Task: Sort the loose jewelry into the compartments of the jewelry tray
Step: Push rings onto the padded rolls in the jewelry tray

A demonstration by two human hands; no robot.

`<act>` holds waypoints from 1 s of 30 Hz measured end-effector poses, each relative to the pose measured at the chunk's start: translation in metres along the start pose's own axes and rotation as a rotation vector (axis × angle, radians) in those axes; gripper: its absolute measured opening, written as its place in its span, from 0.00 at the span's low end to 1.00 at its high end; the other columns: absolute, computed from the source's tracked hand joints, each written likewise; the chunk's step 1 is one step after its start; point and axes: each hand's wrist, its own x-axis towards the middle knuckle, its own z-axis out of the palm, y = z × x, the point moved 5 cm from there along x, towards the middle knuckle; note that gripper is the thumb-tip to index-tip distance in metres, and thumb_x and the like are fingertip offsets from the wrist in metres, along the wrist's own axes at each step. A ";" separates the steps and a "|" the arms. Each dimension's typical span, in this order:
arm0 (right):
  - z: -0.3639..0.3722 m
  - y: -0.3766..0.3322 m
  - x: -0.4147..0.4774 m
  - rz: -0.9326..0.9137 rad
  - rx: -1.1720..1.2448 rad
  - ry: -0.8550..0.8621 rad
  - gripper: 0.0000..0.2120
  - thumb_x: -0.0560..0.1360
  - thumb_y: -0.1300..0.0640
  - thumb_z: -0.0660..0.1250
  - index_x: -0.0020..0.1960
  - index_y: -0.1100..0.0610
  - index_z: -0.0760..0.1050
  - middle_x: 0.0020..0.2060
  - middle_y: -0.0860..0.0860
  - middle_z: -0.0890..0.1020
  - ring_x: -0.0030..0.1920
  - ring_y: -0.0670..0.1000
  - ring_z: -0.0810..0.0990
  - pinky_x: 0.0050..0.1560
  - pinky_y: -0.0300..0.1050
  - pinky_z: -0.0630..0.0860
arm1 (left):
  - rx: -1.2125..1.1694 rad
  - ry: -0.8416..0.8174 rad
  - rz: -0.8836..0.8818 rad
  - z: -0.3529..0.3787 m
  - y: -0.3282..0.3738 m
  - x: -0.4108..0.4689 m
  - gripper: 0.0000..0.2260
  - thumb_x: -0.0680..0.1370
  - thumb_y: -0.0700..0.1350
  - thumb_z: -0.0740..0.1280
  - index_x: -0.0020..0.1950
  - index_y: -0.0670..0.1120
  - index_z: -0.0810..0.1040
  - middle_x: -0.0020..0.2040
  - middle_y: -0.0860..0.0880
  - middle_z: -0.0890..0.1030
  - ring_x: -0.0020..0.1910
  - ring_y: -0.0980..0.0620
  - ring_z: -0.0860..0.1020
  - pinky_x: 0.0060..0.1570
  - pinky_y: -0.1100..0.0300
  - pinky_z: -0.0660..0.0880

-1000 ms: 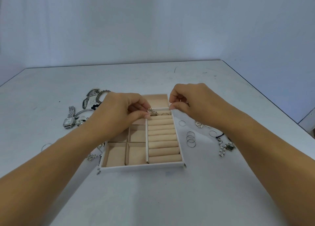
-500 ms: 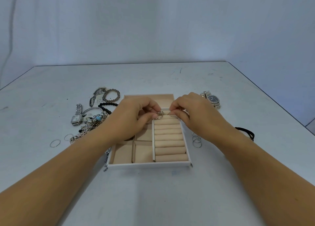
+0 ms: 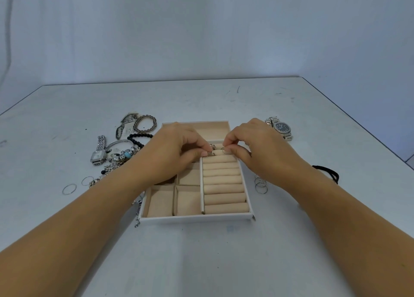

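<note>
A white jewelry tray with beige lining sits in the middle of the table, square compartments on its left and ring rolls on its right. My left hand pinches a small silver ring at the far end of the ring rolls. My right hand pinches a thin silver ring just beside it, over the same far rolls. The far left compartments are hidden under my left hand.
Left of the tray lie a silver watch, bead bracelets, chains and two thin rings. Right of it are stacked thin rings, a dark-faced watch and a black cord.
Both hands have lowered toward the far ring rolls and come closer together, each still pinching its ring. The view has shifted slightly, showing more of the table's left and right.
</note>
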 end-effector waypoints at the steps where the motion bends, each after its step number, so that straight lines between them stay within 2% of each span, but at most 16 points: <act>1: 0.001 0.000 0.000 -0.008 -0.001 -0.003 0.02 0.74 0.55 0.69 0.46 0.53 0.80 0.39 0.44 0.80 0.46 0.46 0.72 0.51 0.43 0.69 | 0.006 -0.002 0.008 0.000 0.001 0.000 0.04 0.73 0.44 0.72 0.46 0.51 0.85 0.40 0.62 0.78 0.45 0.70 0.73 0.44 0.79 0.64; 5: 0.001 -0.003 0.001 -0.045 -0.026 0.019 0.02 0.72 0.56 0.71 0.44 0.53 0.80 0.38 0.45 0.80 0.45 0.48 0.72 0.49 0.47 0.71 | 0.070 -0.015 -0.030 -0.002 -0.002 -0.002 0.06 0.74 0.48 0.71 0.50 0.56 0.82 0.43 0.62 0.78 0.46 0.65 0.71 0.46 0.76 0.63; 8: 0.001 -0.004 0.001 -0.053 -0.040 0.034 0.01 0.71 0.56 0.72 0.43 0.53 0.81 0.37 0.46 0.81 0.44 0.50 0.74 0.48 0.49 0.72 | 0.101 -0.005 -0.107 -0.015 -0.008 -0.010 0.13 0.75 0.51 0.68 0.60 0.57 0.76 0.52 0.59 0.77 0.53 0.60 0.71 0.52 0.68 0.65; 10: 0.002 -0.004 0.001 -0.060 -0.039 0.028 0.01 0.71 0.56 0.72 0.43 0.53 0.81 0.37 0.46 0.81 0.44 0.49 0.74 0.49 0.47 0.71 | 0.164 -0.037 -0.149 -0.025 -0.015 -0.020 0.19 0.76 0.55 0.65 0.66 0.55 0.71 0.60 0.57 0.74 0.59 0.59 0.69 0.56 0.63 0.64; 15: 0.003 -0.004 0.002 -0.064 -0.027 0.018 0.01 0.72 0.55 0.72 0.43 0.52 0.81 0.37 0.45 0.81 0.43 0.47 0.73 0.50 0.45 0.70 | 0.221 -0.132 -0.199 -0.029 -0.034 -0.050 0.29 0.75 0.66 0.56 0.72 0.55 0.65 0.72 0.59 0.63 0.69 0.62 0.62 0.64 0.62 0.62; 17: 0.003 -0.004 0.001 -0.065 -0.022 0.022 0.01 0.72 0.55 0.72 0.43 0.52 0.81 0.37 0.45 0.81 0.43 0.46 0.72 0.50 0.47 0.71 | 0.183 -0.103 -0.192 -0.026 -0.038 -0.058 0.30 0.73 0.69 0.54 0.71 0.55 0.66 0.72 0.60 0.63 0.70 0.63 0.62 0.65 0.63 0.61; 21: 0.003 -0.002 -0.001 -0.040 -0.017 0.001 0.02 0.72 0.54 0.71 0.44 0.52 0.81 0.37 0.45 0.81 0.44 0.47 0.74 0.51 0.50 0.73 | 0.086 -0.030 -0.171 -0.022 -0.041 -0.064 0.27 0.74 0.67 0.54 0.68 0.55 0.71 0.68 0.62 0.67 0.67 0.69 0.63 0.61 0.74 0.58; 25: 0.002 -0.002 -0.001 -0.009 -0.004 -0.020 0.03 0.72 0.53 0.71 0.45 0.52 0.82 0.37 0.42 0.79 0.45 0.48 0.74 0.51 0.51 0.72 | 0.085 -0.019 -0.155 -0.022 -0.042 -0.064 0.27 0.74 0.67 0.53 0.67 0.55 0.72 0.68 0.62 0.67 0.67 0.66 0.65 0.62 0.66 0.63; 30: 0.003 -0.001 0.001 0.049 -0.014 -0.133 0.07 0.74 0.53 0.68 0.50 0.50 0.83 0.45 0.48 0.81 0.50 0.50 0.72 0.54 0.49 0.69 | 0.094 -0.016 -0.157 -0.021 -0.044 -0.064 0.29 0.74 0.68 0.52 0.67 0.55 0.72 0.68 0.62 0.68 0.68 0.65 0.65 0.61 0.64 0.64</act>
